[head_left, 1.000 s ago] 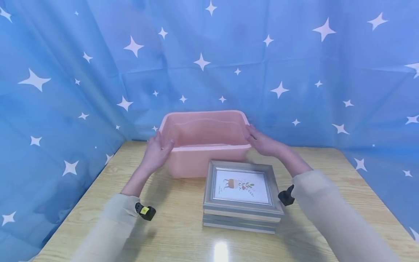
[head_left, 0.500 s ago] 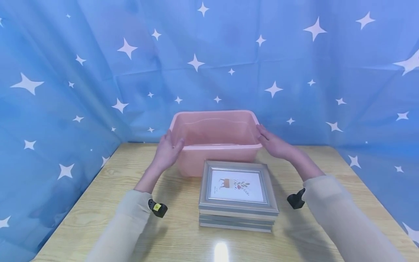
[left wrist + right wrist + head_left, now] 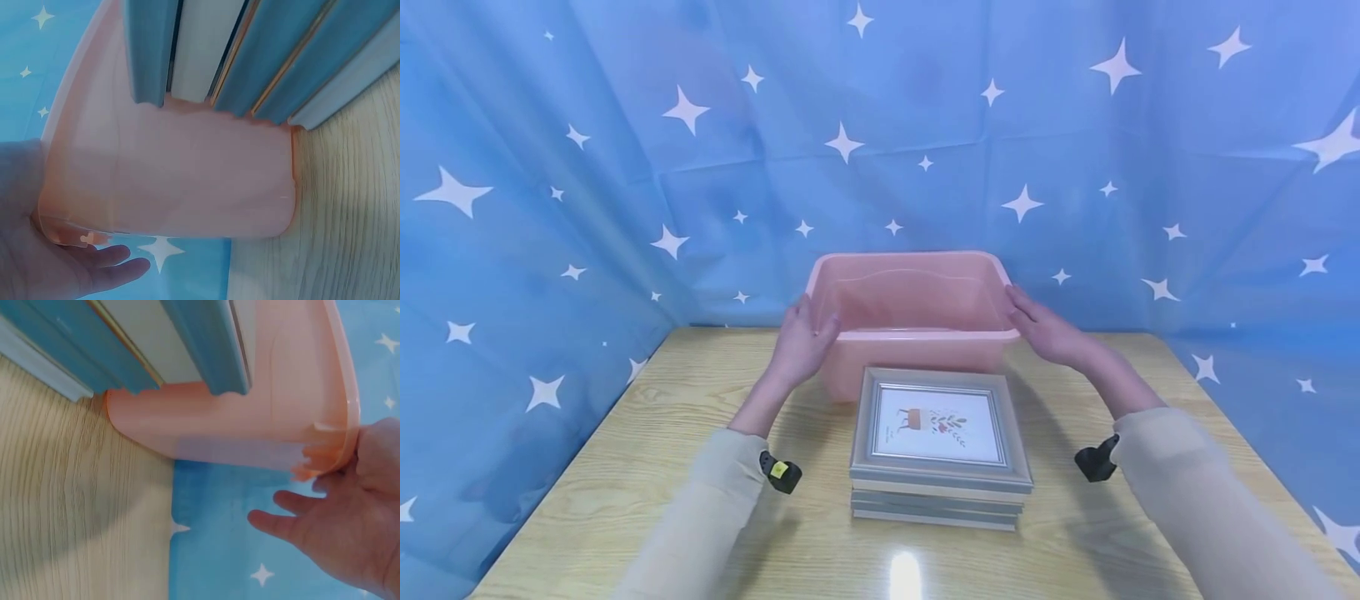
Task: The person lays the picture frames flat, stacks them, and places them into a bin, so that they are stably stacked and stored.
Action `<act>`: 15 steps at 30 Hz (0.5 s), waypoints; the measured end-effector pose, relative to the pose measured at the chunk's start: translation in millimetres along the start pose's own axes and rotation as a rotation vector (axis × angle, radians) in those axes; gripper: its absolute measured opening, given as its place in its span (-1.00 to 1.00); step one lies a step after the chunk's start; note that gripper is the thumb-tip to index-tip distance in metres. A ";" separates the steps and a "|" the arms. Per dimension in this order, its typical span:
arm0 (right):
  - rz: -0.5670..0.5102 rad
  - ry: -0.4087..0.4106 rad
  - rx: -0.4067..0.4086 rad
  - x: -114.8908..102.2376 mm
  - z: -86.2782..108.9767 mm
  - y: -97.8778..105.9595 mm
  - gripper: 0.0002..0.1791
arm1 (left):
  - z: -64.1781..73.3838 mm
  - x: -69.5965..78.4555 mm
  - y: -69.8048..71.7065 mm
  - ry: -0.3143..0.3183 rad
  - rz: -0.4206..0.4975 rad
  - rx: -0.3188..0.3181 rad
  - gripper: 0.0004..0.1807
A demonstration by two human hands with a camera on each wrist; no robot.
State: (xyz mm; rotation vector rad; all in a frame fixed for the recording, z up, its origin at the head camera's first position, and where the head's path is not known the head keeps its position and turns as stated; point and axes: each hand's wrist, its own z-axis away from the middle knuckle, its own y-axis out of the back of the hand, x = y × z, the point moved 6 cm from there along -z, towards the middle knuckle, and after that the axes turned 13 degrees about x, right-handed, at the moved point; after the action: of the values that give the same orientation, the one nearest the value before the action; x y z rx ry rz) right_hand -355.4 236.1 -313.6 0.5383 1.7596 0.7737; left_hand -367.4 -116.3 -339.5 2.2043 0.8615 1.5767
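A pink plastic storage bin [image 3: 925, 352] stands on the table behind a stack of picture frames, and its visible interior holds nothing. My left hand [image 3: 799, 350] grips the bin's left rim near the front corner, thumb over the edge. At the right rim, my right hand [image 3: 1051, 335] holds the bin from its outer side; in the right wrist view its lower fingers [image 3: 275, 522] extend loosely below the rim. Several grey-blue and pale picture frames [image 3: 1011, 417] lie stacked before the bin, the top one showing a printed animal-and-plant picture. They hide part of its front wall.
The light wood table [image 3: 647, 467] ends at a blue curtain [image 3: 910, 100] with white stars, which hangs behind it and along both sides. A black wrist camera [image 3: 781, 472] sits on the left sleeve, another on the right.
Both hands have moved the bin to the right, so it now stands more squarely behind the frame stack. The head view has shifted slightly; the stack stays on the table.
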 end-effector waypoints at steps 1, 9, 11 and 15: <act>0.003 -0.006 0.002 2.3 1.1 1.4 -0.34 | -0.2 1.1 -2.4 -0.001 0.004 0.000 -0.06; 0.005 -0.042 0.008 14.3 8.5 10.3 -0.32 | 0.8 9.7 -15.6 -0.002 -0.030 -0.012 -0.05; 0.001 -0.034 0.015 15.1 9.7 12.4 -0.32 | 0.9 11.8 -17.3 -0.012 -0.041 -0.014 -0.05; -0.004 -0.032 0.032 17.3 11.8 15.1 -0.32 | 0.6 14.3 -19.5 -0.025 -0.055 -0.017 -0.04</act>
State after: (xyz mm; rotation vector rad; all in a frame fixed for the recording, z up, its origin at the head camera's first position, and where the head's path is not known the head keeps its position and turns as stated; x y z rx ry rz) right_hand -349.7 261.2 -316.3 0.5659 1.7455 0.7313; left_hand -369.5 -92.3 -339.8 2.1651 0.8906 1.5224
